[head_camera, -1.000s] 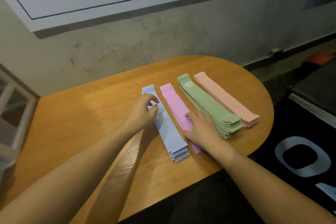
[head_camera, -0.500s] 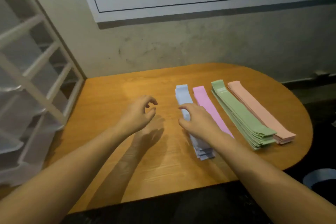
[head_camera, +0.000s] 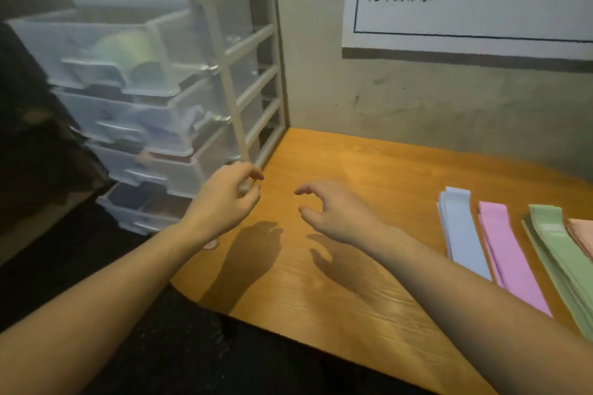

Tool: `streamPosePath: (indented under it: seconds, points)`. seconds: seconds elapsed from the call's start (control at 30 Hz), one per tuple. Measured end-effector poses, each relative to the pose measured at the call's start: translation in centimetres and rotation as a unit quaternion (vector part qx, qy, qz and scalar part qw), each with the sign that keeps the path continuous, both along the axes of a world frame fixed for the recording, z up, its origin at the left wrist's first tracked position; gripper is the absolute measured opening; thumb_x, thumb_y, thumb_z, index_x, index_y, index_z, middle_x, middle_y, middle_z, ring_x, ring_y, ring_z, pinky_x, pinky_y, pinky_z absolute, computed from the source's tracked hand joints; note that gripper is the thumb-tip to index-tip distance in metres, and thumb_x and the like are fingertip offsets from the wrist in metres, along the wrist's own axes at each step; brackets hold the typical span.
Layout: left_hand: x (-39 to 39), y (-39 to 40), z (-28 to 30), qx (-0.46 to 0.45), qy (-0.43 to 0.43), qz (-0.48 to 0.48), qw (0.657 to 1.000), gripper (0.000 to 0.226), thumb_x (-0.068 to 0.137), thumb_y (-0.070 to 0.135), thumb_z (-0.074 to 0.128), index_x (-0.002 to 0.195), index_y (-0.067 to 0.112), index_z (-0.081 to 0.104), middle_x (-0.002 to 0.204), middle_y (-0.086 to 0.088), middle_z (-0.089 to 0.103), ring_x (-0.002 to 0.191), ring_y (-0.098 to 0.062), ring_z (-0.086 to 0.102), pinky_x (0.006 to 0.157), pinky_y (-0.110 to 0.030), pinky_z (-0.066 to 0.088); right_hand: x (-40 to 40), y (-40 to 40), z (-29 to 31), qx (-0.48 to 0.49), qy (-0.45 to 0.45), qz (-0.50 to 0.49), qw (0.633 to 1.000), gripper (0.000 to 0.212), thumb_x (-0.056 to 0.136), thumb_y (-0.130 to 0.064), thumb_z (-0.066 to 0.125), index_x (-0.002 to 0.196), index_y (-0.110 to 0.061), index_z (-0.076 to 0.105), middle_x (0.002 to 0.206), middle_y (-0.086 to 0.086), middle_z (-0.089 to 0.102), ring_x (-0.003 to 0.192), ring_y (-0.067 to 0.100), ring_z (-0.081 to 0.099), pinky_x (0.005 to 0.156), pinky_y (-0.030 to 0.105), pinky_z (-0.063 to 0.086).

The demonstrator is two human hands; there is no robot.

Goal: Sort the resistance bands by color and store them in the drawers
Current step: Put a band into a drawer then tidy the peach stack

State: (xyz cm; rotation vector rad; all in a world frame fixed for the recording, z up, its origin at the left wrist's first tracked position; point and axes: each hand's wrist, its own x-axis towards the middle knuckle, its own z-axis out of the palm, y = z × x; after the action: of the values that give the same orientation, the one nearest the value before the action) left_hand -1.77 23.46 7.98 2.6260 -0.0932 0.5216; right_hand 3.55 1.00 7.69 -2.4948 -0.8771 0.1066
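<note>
Resistance bands are lying in four sorted stacks along the tabletop's right edge: blue (head_camera: 462,228), pink (head_camera: 507,250), green (head_camera: 558,250) and peach (head_camera: 582,234). Both hands are hovering empty over the tabletop (head_camera: 337,157) near its left edge, the left hand (head_camera: 224,202) and right hand (head_camera: 337,215) with fingers loosely curled around nothing. The drawer unit (head_camera: 167,99) is standing just beyond that edge, drawers partly pulled out. Being thin, soft and light, each stack will likely flop and slide, so pinching it mid-length with support underneath looks safest.

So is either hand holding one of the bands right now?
No, the left hand and right hand hover empty over the table, while the bands lie stacked off to the right.
</note>
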Motion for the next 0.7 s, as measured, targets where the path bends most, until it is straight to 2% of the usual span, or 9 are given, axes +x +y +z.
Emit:
streamPosePath:
  seconds: [0.13,0.23,0.37,0.5,0.6,0.7]
  points:
    - [-2.7,4.6,0.9,-0.010,-0.070,0.053,0.996,0.012,0.093,0.022,0.064,0.103,0.027,0.060,0.098,0.011,0.056,0.092,-0.004,0.052,0.077,-0.017,0.040,-0.5,4.4,1.0,0.016,-0.007,0.053,0.998,0.034,0.100,-0.037,0.055,0.132,-0.029,0.057,0.132,-0.005,0.058,0.124,0.015,0.051,0.103,0.034,0.044]
    - [-4.2,7.7,1.5,-0.019,-0.113,0.108,0.987,0.017,0.091,0.024,0.064,0.099,0.032,0.051,0.096,0.012,0.049,0.086,-0.002,0.046,0.075,-0.019,0.039,-0.9,7.2,1.9,0.037,-0.020,0.081,0.996,0.032,0.100,-0.034,0.055,0.131,-0.028,0.059,0.131,-0.007,0.059,0.123,0.013,0.051,0.100,0.028,0.042]
    - [-4.4,11.2,2.2,-0.019,-0.106,0.191,0.976,0.024,0.092,0.030,0.062,0.113,0.024,0.054,0.109,0.005,0.051,0.102,-0.008,0.047,0.090,-0.036,0.046,-0.9,10.2,3.1,0.062,-0.044,0.112,0.991,0.031,0.099,-0.031,0.056,0.130,-0.025,0.061,0.130,-0.008,0.060,0.122,0.011,0.052,0.100,0.026,0.044]
    - [-3.5,13.0,2.6,-0.026,-0.044,0.193,0.980,0.033,0.096,0.037,0.059,0.126,0.023,0.053,0.122,0.002,0.058,0.112,-0.014,0.055,0.099,-0.043,0.047,-0.4,12.7,3.7,0.084,-0.059,0.137,0.985,0.029,0.097,-0.030,0.056,0.125,-0.026,0.062,0.124,-0.008,0.061,0.117,0.011,0.054,0.099,0.031,0.047]
    - [-2.7,13.9,2.6,-0.025,0.000,0.189,0.982,0.027,0.098,0.048,0.052,0.121,0.036,0.045,0.113,0.009,0.061,0.111,-0.017,0.058,0.103,-0.046,0.043,-0.2,13.9,3.9,0.095,-0.063,0.149,0.982,0.031,0.094,-0.028,0.057,0.125,-0.026,0.063,0.124,-0.008,0.061,0.118,0.012,0.054,0.101,0.032,0.046]
    - [-2.3,14.5,2.7,0.004,0.010,0.173,0.985,0.020,0.100,0.049,0.048,0.117,0.039,0.042,0.100,0.015,0.059,0.105,-0.012,0.060,0.119,-0.047,0.026,-0.1,14.8,4.2,0.106,-0.066,0.154,0.980,0.032,0.095,-0.028,0.056,0.126,-0.028,0.062,0.125,-0.010,0.060,0.116,0.009,0.053,0.100,0.028,0.045]
